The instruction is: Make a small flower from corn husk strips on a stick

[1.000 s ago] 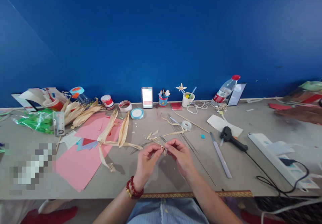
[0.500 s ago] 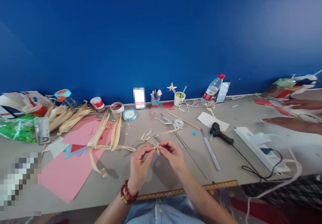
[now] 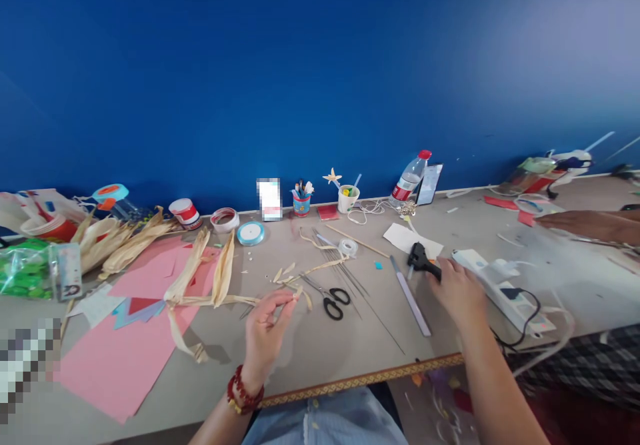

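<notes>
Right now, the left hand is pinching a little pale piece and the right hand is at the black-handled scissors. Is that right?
Not quite: the right hand is at the handle of the black glue gun. The head view shows the scissors lying on the table between the hands. The left hand is indeed pinching a little pale piece.

At the table, a left hand (image 3: 265, 333) pinches a pale husk piece (image 3: 299, 292) near scissors (image 3: 325, 291); the right hand (image 3: 459, 294) touches a black glue gun (image 3: 419, 258).
</notes>
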A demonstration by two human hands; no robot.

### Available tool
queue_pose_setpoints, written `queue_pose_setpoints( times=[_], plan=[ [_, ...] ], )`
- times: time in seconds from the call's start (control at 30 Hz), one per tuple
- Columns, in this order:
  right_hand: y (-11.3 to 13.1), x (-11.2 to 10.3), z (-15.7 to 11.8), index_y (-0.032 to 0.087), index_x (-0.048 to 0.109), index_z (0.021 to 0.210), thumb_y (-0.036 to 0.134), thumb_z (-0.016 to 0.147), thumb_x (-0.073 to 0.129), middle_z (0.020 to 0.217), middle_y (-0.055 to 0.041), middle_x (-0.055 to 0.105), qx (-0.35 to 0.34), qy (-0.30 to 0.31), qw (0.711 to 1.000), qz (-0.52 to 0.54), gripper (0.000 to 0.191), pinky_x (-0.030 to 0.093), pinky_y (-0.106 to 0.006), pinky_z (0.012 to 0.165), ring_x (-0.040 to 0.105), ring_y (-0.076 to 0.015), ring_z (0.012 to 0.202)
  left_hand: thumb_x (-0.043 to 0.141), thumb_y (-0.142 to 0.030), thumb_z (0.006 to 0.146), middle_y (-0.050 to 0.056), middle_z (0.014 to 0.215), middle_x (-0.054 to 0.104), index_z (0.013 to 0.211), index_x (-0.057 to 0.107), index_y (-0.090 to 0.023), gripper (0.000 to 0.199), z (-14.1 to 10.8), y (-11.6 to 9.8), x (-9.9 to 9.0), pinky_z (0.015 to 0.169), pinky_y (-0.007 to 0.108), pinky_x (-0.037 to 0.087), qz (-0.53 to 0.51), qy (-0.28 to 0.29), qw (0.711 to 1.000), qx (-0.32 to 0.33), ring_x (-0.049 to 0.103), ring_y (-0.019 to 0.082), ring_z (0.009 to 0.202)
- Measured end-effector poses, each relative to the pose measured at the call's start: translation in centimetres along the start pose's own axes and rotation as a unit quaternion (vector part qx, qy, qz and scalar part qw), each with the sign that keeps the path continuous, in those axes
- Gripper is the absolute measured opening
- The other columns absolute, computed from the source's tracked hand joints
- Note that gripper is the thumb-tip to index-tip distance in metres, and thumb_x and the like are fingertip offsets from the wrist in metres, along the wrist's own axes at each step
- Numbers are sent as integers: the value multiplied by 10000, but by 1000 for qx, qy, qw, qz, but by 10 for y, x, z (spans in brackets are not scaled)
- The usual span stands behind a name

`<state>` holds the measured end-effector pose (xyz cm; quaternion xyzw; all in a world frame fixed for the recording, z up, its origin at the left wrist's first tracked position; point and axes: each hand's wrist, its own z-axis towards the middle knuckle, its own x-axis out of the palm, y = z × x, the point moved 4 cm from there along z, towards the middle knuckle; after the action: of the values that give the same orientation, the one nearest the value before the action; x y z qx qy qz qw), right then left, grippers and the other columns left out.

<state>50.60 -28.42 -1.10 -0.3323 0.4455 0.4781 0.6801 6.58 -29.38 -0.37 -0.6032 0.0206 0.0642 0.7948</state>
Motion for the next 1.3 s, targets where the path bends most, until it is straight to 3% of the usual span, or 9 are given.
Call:
queue_pose_setpoints(
  times=[0.13, 0.27, 0.43, 0.63, 0.83, 0.93, 1.03, 1.17, 1.3],
  plan=[
    [-37, 44, 13, 86, 580, 1234, 399, 881, 501, 1235, -230, 631, -47, 71, 996, 4, 478, 496, -486, 897, 626, -376, 1063, 661, -283, 869, 107, 987, 741, 892, 747, -188, 130, -2, 1, -2, 870, 364, 565, 1, 8, 1000, 4, 711, 234, 929],
    [-52, 65, 29, 139, 617, 1175, 439, 846, 511, 1298, -217, 600, -112, 91, 985, 93, 458, 463, -515, 970, 588, -383, 1159, 679, -302, 853, 108, 966, 747, 877, 755, -189, 139, -3, -3, -7, 790, 333, 588, 8, -2, 1000, 6, 713, 240, 911],
    [-51, 61, 33, 187, 637, 1065, 439, 880, 483, 1134, -171, 686, -164, 111, 963, 184, 348, 505, -427, 923, 668, -318, 1000, 684, -334, 844, 106, 949, 758, 870, 760, -192, 162, -2, -8, -7, 703, 311, 597, 10, -13, 1000, 22, 722, 234, 855],
    [-42, 42, 18, 183, 561, 1139, 432, 887, 490, 1143, -165, 657, -169, 43, 963, 207, 362, 510, -466, 917, 648, -330, 1039, 661, -341, 857, 105, 907, 757, 845, 757, -198, 173, 0, -12, -4, 677, 296, 590, 37, -4, 998, 51, 715, 238, 870],
    [-37, 30, 10, 211, 538, 1110, 425, 843, 518, 1123, -152, 646, -131, 31, 964, 228, 343, 479, -474, 951, 619, -332, 1069, 656, -321, 861, 100, 909, 754, 844, 749, -207, 148, 1, -7, -1, 712, 309, 584, 49, 7, 998, 48, 709, 240, 887],
    [-45, 36, 13, 220, 548, 1035, 479, 757, 580, 1137, -153, 649, -56, 61, 955, 286, 381, 444, -495, 987, 598, -353, 1106, 650, -298, 867, 92, 919, 751, 851, 741, -210, 127, 1, -3, 0, 768, 329, 574, 52, 15, 998, 43, 699, 236, 908],
    [-56, 43, 15, 230, 557, 976, 509, 720, 615, 1042, -132, 681, 25, 86, 941, 325, 382, 484, -492, 882, 639, -353, 988, 646, -281, 872, 91, 931, 743, 854, 732, -206, 116, -1, 1, -2, 819, 348, 562, 49, 17, 998, 35, 687, 233, 933],
    [-63, 44, 16, 219, 551, 952, 526, 701, 627, 945, -139, 681, 96, 59, 920, 376, 404, 490, -492, 804, 654, -359, 906, 650, -287, 869, 95, 931, 739, 851, 736, -202, 122, -1, 2, -2, 820, 350, 558, 43, 17, 998, 30, 683, 233, 935],
    [-52, 34, 12, 214, 512, 1008, 556, 798, 533, 769, -81, 652, 138, 41, 883, 447, 402, 524, -392, 659, 672, -266, 701, 668, -285, 853, 88, 912, 749, 838, 751, -207, 115, 1, -3, 1, 821, 353, 557, 39, 11, 999, 33, 694, 234, 915]
  ],
)
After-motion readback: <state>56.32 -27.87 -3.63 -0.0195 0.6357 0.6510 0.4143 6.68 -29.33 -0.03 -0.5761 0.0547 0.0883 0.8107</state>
